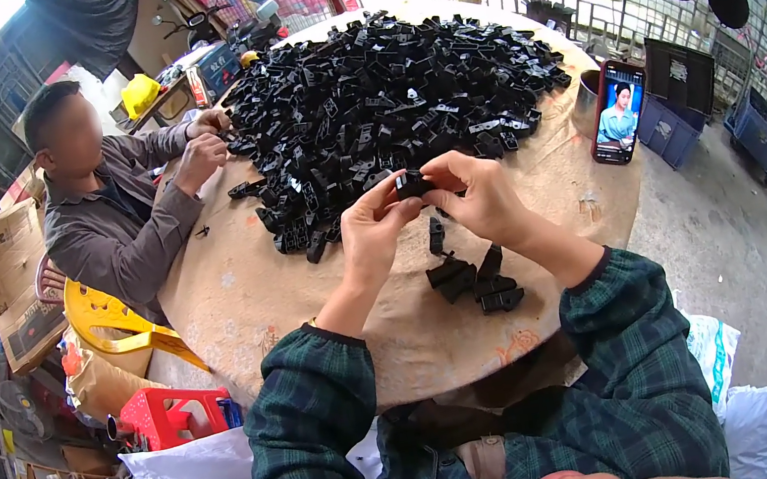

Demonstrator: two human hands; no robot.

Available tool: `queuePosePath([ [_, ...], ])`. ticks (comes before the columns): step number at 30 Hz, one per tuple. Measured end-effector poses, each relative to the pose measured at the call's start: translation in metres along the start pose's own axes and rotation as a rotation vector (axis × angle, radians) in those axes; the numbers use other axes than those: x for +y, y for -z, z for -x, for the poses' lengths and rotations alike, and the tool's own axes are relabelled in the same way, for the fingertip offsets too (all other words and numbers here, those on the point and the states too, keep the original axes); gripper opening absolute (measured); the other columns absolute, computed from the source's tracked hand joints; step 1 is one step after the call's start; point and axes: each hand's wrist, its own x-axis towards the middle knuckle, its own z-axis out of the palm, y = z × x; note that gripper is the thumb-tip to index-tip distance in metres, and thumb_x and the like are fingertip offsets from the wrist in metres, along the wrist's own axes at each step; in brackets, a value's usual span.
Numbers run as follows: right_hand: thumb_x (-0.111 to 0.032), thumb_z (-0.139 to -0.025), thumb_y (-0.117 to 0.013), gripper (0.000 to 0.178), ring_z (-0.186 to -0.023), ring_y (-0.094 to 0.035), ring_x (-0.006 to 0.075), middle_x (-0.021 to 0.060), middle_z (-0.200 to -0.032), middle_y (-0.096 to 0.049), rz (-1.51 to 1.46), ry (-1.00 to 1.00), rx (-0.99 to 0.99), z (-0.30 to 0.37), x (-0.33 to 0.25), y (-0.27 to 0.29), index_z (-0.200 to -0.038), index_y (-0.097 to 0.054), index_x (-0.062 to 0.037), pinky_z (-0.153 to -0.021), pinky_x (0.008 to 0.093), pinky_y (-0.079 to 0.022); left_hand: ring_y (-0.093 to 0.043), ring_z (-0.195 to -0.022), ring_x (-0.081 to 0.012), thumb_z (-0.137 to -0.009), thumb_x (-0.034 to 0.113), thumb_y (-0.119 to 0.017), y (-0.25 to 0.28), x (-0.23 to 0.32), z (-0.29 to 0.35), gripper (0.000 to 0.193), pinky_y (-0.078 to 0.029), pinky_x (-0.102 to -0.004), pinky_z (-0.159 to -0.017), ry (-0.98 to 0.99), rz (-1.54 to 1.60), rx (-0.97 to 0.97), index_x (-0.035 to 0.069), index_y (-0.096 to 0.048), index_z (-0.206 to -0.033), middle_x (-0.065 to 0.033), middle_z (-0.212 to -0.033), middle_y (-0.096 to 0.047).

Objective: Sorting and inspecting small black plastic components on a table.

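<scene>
Between my two hands, raised over the near side of the big heap, is a small black plastic part (pixel 411 184). My left hand (pixel 373 224) pinches its left side with thumb and fingers. On the other side my right hand (pixel 475 197) grips it in the same way; the fingers partly cover it. Beyond them spreads a large heap of black plastic parts (pixel 381 99). Several more loose black parts (pixel 472 281) lie on the cloth below my hands, near my right forearm.
A co-worker (pixel 110 192) sits at the left, both hands at the heap's edge. The round table has a beige cloth (pixel 248 331). A phone (pixel 620 114) stands upright at the right edge. A yellow chair (pixel 121 321) and red stool (pixel 171 418) are at the left; blue crates (pixel 672 129) stand right.
</scene>
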Motion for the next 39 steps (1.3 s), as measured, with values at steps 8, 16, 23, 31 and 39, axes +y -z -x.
queuePosePath([
  [8,-0.003,-0.067,-0.073,0.028,-0.072,-0.060,0.0159,0.0074,-0.086,-0.060,0.173,0.293,-0.085,0.002,0.003,-0.005,-0.093,-0.063,-0.0013,-0.060,0.0257,-0.050,-0.059,-0.079,-0.0085,-0.084,0.005,-0.061,-0.007,-0.001,0.005,0.036,-0.050,-0.0209,-0.071,-0.003,0.036,0.043,-0.006,-0.051,-0.117,-0.0078,-0.091,-0.063],
  [16,-0.009,-0.081,-0.065,0.018,-0.073,-0.059,0.0073,0.0037,-0.083,-0.065,-0.059,-0.110,-0.048,-0.022,0.024,0.028,-0.097,-0.064,-0.0007,-0.064,0.0199,-0.047,-0.062,-0.077,-0.0143,-0.086,0.006,-0.057,0.020,0.025,-0.014,0.035,-0.050,-0.0236,-0.065,0.025,-0.261,-0.023,-0.004,-0.047,-0.118,-0.0124,-0.092,-0.062],
  [23,0.001,-0.072,-0.059,0.015,-0.073,-0.060,0.0188,0.0077,-0.078,-0.063,0.274,0.177,-0.366,-0.018,0.030,0.035,-0.086,-0.066,-0.0024,-0.066,0.0279,-0.047,-0.060,-0.071,-0.0296,-0.081,0.029,-0.062,0.011,0.028,0.010,0.027,-0.047,-0.0354,-0.065,0.063,-1.074,-0.701,0.003,-0.063,-0.090,-0.0161,-0.078,-0.062],
  [31,-0.010,-0.074,-0.062,0.012,-0.070,-0.061,0.0259,0.0125,-0.078,-0.063,0.447,0.061,-0.033,-0.026,0.040,0.050,-0.082,-0.065,-0.0025,-0.064,0.0332,-0.048,-0.059,-0.069,-0.0266,-0.076,0.026,-0.068,-0.013,-0.008,0.009,0.030,-0.047,-0.0340,-0.065,0.003,-0.961,-0.094,0.002,-0.061,-0.093,-0.0122,-0.074,-0.061],
  [39,-0.019,-0.072,-0.068,0.021,-0.067,-0.062,0.0217,0.0097,-0.074,-0.064,0.495,-0.174,-0.111,-0.029,0.034,0.064,-0.086,-0.066,-0.0042,-0.060,0.0323,-0.048,-0.060,-0.071,-0.0209,-0.077,0.017,-0.067,-0.001,-0.026,0.003,0.026,-0.047,-0.0308,-0.064,-0.224,-1.032,-0.140,0.000,-0.060,-0.096,-0.0122,-0.082,-0.062],
])
